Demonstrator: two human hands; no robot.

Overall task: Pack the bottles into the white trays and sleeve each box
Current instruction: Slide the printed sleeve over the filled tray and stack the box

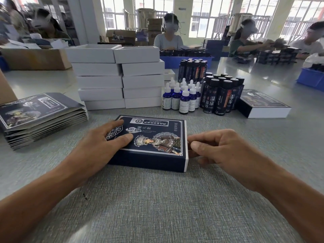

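Head view
Sleeved box (154,142): lies flat on the counter (157,207) before me, a white tray edge showing at its right end.
Left hand (98,148): my fingers spread flat on the sleeve.
Right hand (222,148): my curled fingertips press the white end.
Behind: white trays (119,76) stacked, dropper bottles (182,95), dark bottles (220,95), flat sleeves (40,116) at left.

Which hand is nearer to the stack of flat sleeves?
Left. The left hand rests on the sleeved box, toward the stack of flat sleeves; the right hand touches its opposite end.
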